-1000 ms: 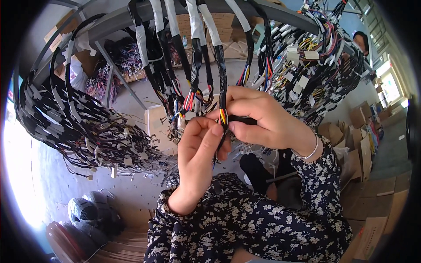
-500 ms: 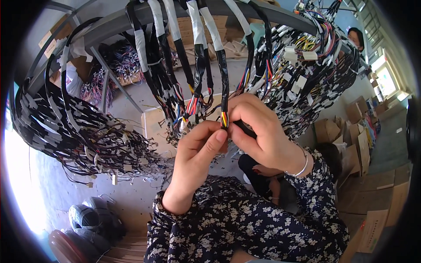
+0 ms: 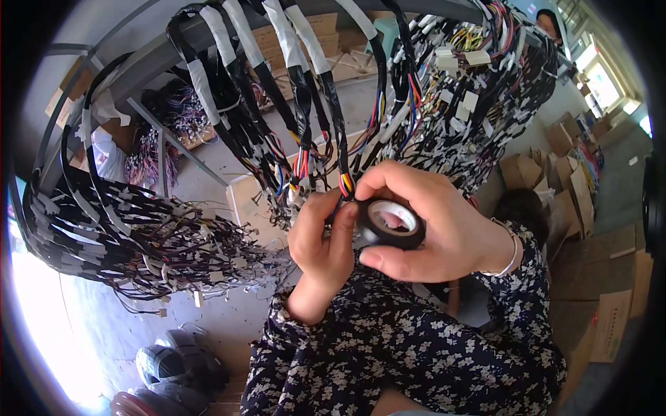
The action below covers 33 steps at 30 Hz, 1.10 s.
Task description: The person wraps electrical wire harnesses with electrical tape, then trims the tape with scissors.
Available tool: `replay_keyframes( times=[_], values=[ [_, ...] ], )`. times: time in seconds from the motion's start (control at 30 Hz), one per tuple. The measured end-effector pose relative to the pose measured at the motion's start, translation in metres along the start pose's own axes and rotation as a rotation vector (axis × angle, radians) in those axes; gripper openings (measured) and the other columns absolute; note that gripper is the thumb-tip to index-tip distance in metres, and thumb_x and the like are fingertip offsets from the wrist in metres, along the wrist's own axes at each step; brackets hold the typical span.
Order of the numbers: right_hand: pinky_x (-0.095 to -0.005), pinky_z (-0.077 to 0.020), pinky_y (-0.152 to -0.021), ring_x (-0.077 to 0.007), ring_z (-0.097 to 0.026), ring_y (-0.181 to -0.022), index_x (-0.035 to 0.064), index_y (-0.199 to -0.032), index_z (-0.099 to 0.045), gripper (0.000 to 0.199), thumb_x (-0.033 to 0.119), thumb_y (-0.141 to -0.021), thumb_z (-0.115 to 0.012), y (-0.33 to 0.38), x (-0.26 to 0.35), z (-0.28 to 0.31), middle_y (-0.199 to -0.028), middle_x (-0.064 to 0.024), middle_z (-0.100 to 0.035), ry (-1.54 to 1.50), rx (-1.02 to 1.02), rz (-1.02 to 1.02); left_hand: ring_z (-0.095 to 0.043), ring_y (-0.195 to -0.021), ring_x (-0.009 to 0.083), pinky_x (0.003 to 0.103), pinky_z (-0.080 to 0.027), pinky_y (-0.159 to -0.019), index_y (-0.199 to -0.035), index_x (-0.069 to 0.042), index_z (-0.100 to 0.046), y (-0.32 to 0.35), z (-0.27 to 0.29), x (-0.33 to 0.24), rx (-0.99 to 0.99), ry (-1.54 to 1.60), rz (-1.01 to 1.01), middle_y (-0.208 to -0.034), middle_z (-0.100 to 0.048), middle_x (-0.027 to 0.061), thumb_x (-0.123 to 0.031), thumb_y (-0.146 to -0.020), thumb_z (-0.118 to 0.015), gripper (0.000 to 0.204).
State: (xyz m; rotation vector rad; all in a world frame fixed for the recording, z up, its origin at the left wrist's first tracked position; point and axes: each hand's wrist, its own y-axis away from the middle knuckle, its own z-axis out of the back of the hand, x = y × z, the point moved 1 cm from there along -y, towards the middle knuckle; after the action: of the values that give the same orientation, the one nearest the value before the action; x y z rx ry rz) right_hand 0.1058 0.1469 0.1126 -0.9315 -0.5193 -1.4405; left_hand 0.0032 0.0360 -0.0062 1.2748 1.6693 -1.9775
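The left hand (image 3: 322, 236) pinches a black-wrapped cable (image 3: 334, 114) where red, yellow and white wires (image 3: 346, 183) show below its wrapping. Just right of it, the right hand (image 3: 444, 222) curls around a roll of black tape (image 3: 390, 240) (a fingertip shows through its pale core), with a bracelet (image 3: 517, 253) at the wrist. The cable hangs among others from a curved grey rail (image 3: 149, 59) on the far side. Dense harness bundles hang left (image 3: 139, 225) and right (image 3: 479, 111); cardboard boxes (image 3: 612, 324) stand at the near right, and a person (image 3: 548, 26) shows at the far right.
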Motion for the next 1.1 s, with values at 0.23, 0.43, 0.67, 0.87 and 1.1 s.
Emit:
replay_keyframes(
  times=[0.23, 0.43, 0.67, 0.87, 1.1],
  values=[
    [-0.0237, -0.0436, -0.060, -0.0075, -0.046, -0.068, -0.0048, -0.128, -0.051, 0.061, 0.026, -0.082, -0.077, 0.011, 0.011, -0.009, -0.090, -0.0042, -0.058, -0.335, 0.111, -0.179, -0.063, -0.094, 0.0246, 0.043, -0.051, -0.083, -0.110, -0.001, -0.059, 0.037, -0.011, 0.022, -0.070, 0.383, 0.637, -0.098, -0.066, 0.0103, -0.057, -0.093, -0.047, 0.060],
    [-0.0182, -0.0413, -0.063, -0.0028, -0.048, -0.073, -0.0016, -0.144, -0.041, 0.059, 0.005, -0.090, -0.062, 0.011, 0.013, -0.002, -0.089, -0.0010, -0.054, -0.397, 0.203, -0.255, -0.058, -0.075, 0.0106, 0.024, -0.047, -0.067, -0.112, 0.008, -0.061, 0.016, -0.010, -0.012, -0.147, 0.597, 0.294, -0.088, -0.064, 0.0056, -0.005, -0.096, -0.061, 0.021],
    [-0.0216, -0.0468, -0.068, -0.0055, -0.055, -0.081, -0.0031, -0.127, -0.053, 0.037, 0.018, -0.097, -0.062, -0.015, -0.024, -0.004, -0.098, -0.0032, -0.060, -0.381, -0.236, 0.015, -0.054, -0.058, 0.0112, 0.024, -0.043, -0.052, -0.092, 0.008, -0.062, 0.010, -0.023, -0.029, -0.095, 0.223, 0.247, -0.072, -0.061, 0.0058, -0.026, -0.107, -0.042, 0.042],
    [-0.0254, -0.0498, -0.085, -0.0149, -0.057, -0.110, -0.0045, -0.117, -0.061, 0.032, 0.022, -0.099, -0.060, -0.026, -0.037, 0.003, -0.127, -0.0102, -0.057, -0.360, -0.054, 0.131, -0.053, -0.051, 0.0080, 0.023, -0.042, -0.049, -0.092, 0.006, -0.067, 0.004, -0.015, -0.038, -0.097, 0.278, 0.489, -0.065, -0.063, 0.0036, -0.018, -0.104, -0.051, 0.031],
    [-0.0318, -0.0501, -0.084, -0.0198, -0.063, -0.103, 0.0001, -0.114, -0.063, 0.034, 0.031, -0.099, -0.059, -0.024, -0.029, 0.007, -0.124, -0.0127, -0.059, -0.206, 0.237, 0.034, -0.044, -0.051, 0.0098, 0.025, -0.038, -0.048, -0.091, 0.003, -0.064, -0.003, -0.006, -0.042, -0.028, 0.771, 0.664, -0.062, -0.051, 0.0019, -0.020, -0.106, -0.047, 0.033]
  ],
)
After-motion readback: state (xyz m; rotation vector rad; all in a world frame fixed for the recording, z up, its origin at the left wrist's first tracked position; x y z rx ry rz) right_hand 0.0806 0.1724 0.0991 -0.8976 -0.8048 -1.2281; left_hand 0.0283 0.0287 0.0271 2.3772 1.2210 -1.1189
